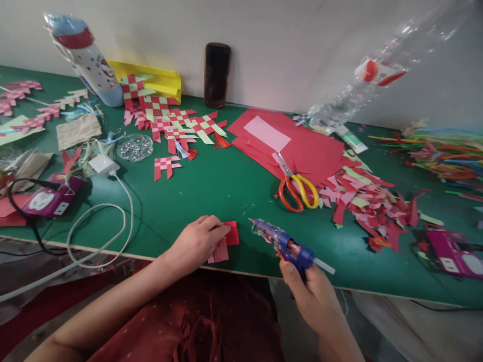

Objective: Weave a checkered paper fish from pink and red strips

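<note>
My right hand (315, 296) grips a blue hot glue gun (285, 240), its nozzle pointing up and left, a clear glue stick poking out of the back. Strands of glue cling around its front end. Close to the table's near edge, my left hand (202, 241) has its fingers closed at a small piece of red and pink paper strips (231, 235). The fingertips cover part of the strips, so whether they pinch or press the paper is partly hidden. A short gap separates the nozzle from the paper.
Scissors (296, 188) lie beside red paper sheets (260, 130) and paper scraps (370, 206). Woven paper fish (166, 162) spread left of centre. A phone (217, 75) leans on the wall. A bottle (88, 63), white cable (126, 226) and purple boxes (56, 196) stand around.
</note>
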The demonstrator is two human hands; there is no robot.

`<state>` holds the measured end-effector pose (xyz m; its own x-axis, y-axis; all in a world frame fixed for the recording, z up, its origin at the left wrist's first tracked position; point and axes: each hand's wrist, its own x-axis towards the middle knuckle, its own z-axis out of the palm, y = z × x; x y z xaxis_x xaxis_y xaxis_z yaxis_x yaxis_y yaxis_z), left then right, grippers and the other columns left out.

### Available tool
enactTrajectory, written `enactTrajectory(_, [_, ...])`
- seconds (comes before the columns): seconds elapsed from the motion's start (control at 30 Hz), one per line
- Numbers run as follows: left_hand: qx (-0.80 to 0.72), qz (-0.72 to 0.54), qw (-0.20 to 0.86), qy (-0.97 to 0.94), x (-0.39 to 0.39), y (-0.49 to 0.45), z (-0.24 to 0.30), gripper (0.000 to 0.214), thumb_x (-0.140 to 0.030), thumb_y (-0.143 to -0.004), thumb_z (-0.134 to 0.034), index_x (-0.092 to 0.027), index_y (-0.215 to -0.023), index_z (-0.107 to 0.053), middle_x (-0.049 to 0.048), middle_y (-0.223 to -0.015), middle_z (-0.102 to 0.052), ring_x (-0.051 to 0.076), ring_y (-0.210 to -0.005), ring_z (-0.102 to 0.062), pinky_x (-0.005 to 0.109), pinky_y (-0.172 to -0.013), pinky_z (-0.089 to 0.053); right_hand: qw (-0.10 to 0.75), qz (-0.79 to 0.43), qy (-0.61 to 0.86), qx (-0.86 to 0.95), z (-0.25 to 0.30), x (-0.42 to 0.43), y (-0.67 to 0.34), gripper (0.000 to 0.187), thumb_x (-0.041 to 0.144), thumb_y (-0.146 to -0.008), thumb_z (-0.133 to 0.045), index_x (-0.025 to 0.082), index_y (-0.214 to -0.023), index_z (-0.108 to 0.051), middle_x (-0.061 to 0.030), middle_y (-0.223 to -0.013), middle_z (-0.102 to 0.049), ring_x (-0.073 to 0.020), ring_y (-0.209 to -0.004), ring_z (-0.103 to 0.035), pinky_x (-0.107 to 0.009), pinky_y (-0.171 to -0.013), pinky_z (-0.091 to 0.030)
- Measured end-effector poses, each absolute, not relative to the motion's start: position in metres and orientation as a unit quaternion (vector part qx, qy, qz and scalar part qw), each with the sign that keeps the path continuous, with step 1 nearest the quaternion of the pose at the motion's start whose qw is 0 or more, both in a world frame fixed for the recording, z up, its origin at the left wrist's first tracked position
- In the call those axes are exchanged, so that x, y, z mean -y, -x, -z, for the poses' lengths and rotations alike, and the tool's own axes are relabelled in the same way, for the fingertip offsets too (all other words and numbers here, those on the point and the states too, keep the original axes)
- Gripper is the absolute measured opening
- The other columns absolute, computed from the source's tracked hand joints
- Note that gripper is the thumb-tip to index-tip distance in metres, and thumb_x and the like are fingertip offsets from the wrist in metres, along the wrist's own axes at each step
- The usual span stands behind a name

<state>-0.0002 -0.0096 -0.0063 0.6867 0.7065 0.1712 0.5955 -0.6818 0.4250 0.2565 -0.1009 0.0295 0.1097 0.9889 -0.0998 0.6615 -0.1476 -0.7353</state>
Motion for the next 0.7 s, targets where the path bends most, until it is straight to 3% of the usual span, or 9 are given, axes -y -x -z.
enactTrajectory(0.2, [-0.333, -0.052, 0.089, -0.937, 0.013, -0.004, -0.001, 0.036, -0.016, -0.096, -0.045, -0.011, -0.131, -0.052, 0.0094, -0.101, -0.059, 0.021, -0.087, -0.055, 0.036, -0.08, -0.055, 0.259, -0.274, 0.714, 0.59, -0.025, 0.106, -0.264, 0.043, 0.056, -0.09, -0.043, 0.021, -0.068, -0.055, 0.0011, -0.051, -0.051, -0.0147, -0.047, -0.05, -0.025, -0.047, -0.042])
enactTrajectory(0.4, [-0.3, -0.117, 0.159, -0.933, 0.009, 0.008, -0.003, 0.038, -0.014, -0.098, -0.036, -0.016, -0.134, -0.047, 0.0094, -0.11, -0.059, 0.018, -0.096, -0.055, 0.033, -0.088, -0.053, 0.249, -0.148, 0.779, 0.556, -0.025, 0.107, -0.276, 0.05, 0.061, -0.086, -0.046, 0.018, -0.105, -0.062, -0.0063, -0.07, -0.067, -0.0231, -0.062, -0.065, -0.029, -0.053, -0.045])
enactTrajectory(0.5, [-0.285, -0.102, 0.158, -0.94, 0.014, 0.009, -0.003, 0.031, -0.027, -0.098, -0.045, -0.018, -0.126, -0.054, 0.0102, -0.114, -0.058, 0.022, -0.104, -0.053, 0.037, -0.091, -0.051, 0.227, -0.099, 0.807, 0.536, -0.023, 0.111, -0.285, 0.056, 0.064, -0.085, -0.045, 0.017, -0.112, -0.061, -0.0112, -0.082, -0.07, -0.0286, -0.075, -0.068, -0.032, -0.059, -0.047])
enactTrajectory(0.7, [-0.314, -0.033, 0.135, -0.939, 0.021, 0.004, -0.014, 0.049, -0.048, -0.088, -0.062, -0.021, -0.128, -0.055, 0.0105, -0.114, -0.058, 0.027, -0.1, -0.053, 0.042, -0.088, -0.05, 0.187, 0.007, 0.846, 0.5, -0.005, 0.12, -0.314, 0.063, 0.063, -0.085, -0.043, 0.015, -0.123, -0.059, -0.0173, -0.104, -0.07, -0.0343, -0.086, -0.066, -0.041, -0.069, -0.048])
